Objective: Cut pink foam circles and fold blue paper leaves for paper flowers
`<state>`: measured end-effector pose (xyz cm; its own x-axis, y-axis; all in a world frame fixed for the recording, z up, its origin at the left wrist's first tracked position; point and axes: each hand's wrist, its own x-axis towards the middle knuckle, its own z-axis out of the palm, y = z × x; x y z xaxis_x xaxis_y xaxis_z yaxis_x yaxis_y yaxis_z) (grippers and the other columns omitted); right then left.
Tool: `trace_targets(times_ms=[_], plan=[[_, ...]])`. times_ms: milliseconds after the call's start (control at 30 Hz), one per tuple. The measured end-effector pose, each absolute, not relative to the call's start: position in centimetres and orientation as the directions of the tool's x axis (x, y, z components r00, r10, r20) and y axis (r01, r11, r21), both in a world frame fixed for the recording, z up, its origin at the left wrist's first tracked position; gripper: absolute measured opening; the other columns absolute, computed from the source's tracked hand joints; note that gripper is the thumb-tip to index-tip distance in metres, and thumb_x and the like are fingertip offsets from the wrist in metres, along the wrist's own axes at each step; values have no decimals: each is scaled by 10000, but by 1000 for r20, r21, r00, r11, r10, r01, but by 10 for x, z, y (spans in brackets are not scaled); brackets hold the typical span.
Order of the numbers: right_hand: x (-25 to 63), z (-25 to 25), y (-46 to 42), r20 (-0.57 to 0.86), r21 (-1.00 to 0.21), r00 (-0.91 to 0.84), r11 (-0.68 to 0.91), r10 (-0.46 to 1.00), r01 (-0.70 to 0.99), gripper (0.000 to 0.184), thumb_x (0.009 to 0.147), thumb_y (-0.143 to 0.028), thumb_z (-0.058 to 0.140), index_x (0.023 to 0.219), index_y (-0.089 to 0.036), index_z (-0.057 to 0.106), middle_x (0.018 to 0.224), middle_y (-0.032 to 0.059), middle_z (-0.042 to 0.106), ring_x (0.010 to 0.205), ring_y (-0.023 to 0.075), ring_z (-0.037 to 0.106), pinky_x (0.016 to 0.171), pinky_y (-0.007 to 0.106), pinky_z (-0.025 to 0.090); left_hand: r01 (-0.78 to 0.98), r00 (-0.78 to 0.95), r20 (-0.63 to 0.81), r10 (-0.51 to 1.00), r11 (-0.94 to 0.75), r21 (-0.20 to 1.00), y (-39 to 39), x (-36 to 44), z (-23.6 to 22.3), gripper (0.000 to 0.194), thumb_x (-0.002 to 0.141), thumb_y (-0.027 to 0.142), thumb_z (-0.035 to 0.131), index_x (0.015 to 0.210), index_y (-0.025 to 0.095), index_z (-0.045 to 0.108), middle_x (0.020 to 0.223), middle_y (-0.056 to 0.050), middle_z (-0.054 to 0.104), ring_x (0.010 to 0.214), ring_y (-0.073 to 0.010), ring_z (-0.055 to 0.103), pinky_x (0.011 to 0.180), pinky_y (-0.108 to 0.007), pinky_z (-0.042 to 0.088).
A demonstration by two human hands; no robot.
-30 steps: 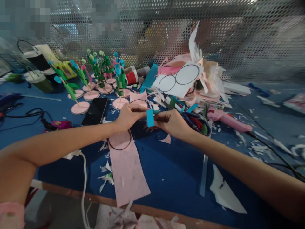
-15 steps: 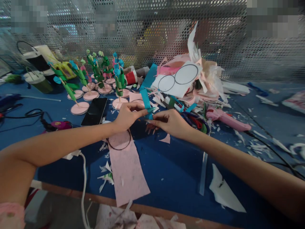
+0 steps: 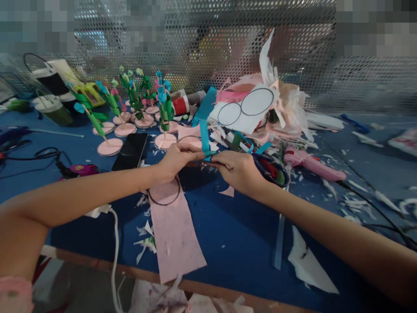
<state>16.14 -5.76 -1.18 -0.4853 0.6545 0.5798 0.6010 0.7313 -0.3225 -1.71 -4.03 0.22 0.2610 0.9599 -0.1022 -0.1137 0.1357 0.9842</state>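
Note:
My left hand (image 3: pixel 174 161) pinches the lower end of a blue paper strip (image 3: pixel 204 134), whose free part stands up above the fingers. From the other side my right hand (image 3: pixel 240 172) pinches the same end, and the fingertips of both hands meet there. The strip's gripped end is mostly hidden by fingers. Under my left wrist lies a long pink sheet (image 3: pixel 176 239) with a dark ring drawn on it. Just behind the left hand sits a pink disc (image 3: pixel 164 141) bearing a green stem with blue paper flowers (image 3: pixel 162 93).
More pink discs with green stems stand at the back left, beside a black phone (image 3: pixel 130 151). A pink glue gun (image 3: pixel 314 163) lies right, its cord trailing. Behind are a scrap heap and white paper with drawn circles (image 3: pixel 257 101). A white cable (image 3: pixel 114 256) crosses the front edge.
My right hand has turned over slightly, its fingers closing in against the left fingertips. The strip's upright part has shifted a little to the right.

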Motion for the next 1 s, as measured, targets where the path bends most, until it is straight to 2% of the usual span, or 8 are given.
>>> trace_targets(times_ms=[100,233,367,500,667,800,900,1000], plan=[[164,-15,-58,637,-177,-476,715,607,676,222,849,-179,459,735,-201,649,722,75,689,722,202,633,660,309,486,-131,278,-110,954,151,980,-41,-17,1,272,424,284,869,603,146,717,659,-15,678,643,-112,604,681,-288,522],[166,-15,-60,680,-169,-376,633,629,756,222,836,-261,538,625,-207,581,616,57,642,623,183,604,564,285,437,-145,306,-65,950,114,983,-44,-17,0,279,431,277,867,650,154,747,677,-33,707,656,-133,624,726,-310,523],[163,-9,-62,641,-316,-284,582,713,749,298,794,-360,612,551,-201,544,555,44,620,548,161,578,506,269,395,-98,268,32,963,-6,995,-47,-16,3,228,436,252,866,599,154,740,612,-22,690,597,-119,591,655,-280,501],[156,-3,-65,483,-581,-301,558,822,592,318,707,-471,698,619,-183,598,599,37,663,509,135,571,485,248,413,-128,235,65,970,-36,991,-45,-16,3,234,440,274,863,603,161,738,618,-20,689,599,-126,594,622,-279,486],[151,-2,-66,320,-822,-238,394,917,412,392,665,-545,704,642,-158,648,578,40,660,510,149,586,484,260,435,-113,212,65,975,-42,993,-42,-16,-3,256,450,294,856,626,155,733,673,-31,706,654,-142,621,651,-281,496],[149,-1,-67,224,-913,-223,284,949,292,393,618,-535,738,587,-156,638,568,45,663,517,160,608,487,265,463,-159,225,79,971,-43,986,-42,-15,-4,302,468,296,850,707,153,734,709,-21,707,648,-120,615,627,-255,487],[146,-1,-67,191,-947,-197,234,962,222,400,548,-526,780,543,-165,606,537,31,648,497,153,604,477,260,478,-234,224,72,972,-18,972,-41,-15,-4,292,473,321,850,667,145,719,693,-13,693,644,-109,605,644,-251,490],[145,-3,-66,162,-969,-197,194,967,155,408,534,-535,779,539,-175,587,532,23,644,506,157,618,498,268,509,-290,217,70,974,-4,957,-41,-15,-4,286,459,335,858,616,151,705,657,7,672,637,-97,597,662,-245,494]])
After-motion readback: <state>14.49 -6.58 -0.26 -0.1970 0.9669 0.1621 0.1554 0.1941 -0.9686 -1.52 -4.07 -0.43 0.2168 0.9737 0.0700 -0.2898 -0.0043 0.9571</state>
